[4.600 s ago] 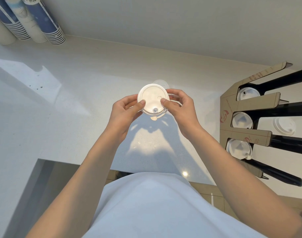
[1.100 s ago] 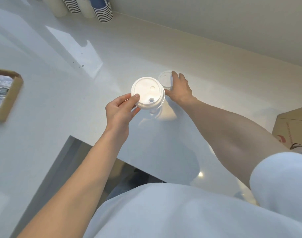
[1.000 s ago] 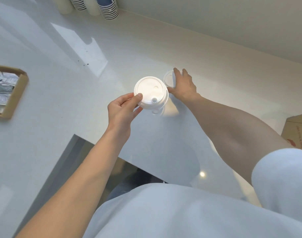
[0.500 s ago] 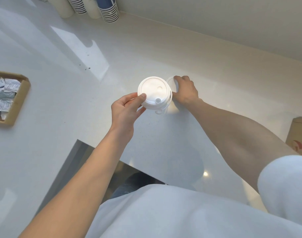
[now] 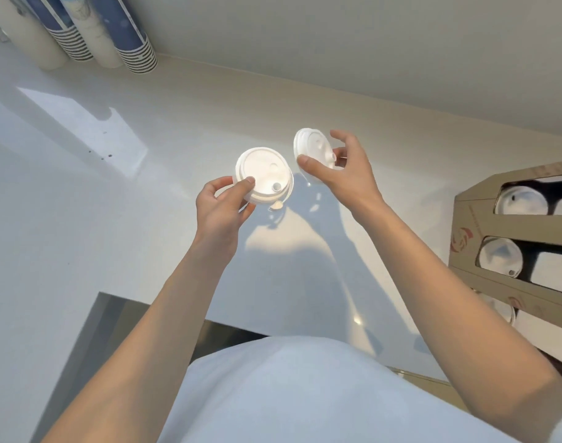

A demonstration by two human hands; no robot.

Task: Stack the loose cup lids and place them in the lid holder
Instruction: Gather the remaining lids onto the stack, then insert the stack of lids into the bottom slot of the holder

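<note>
Now the loose lid (image 5: 313,153) is up off the tabletop (image 5: 119,193), pinched on edge in my right hand (image 5: 340,169), so it can join the stack (image 5: 263,174) my left hand (image 5: 223,203) grips level just beside it. Both arms are raised; the lid holder (image 5: 468,219) waits at right.

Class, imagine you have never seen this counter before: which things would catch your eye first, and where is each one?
First, the two white lids held up in the middle of the view: the left hand pinches a stack of lids facing the camera, while the right hand holds a single lid tilted on edge beside it. Next, the cardboard lid holder at the right edge, and the stacked paper cups in the far left corner.
</note>
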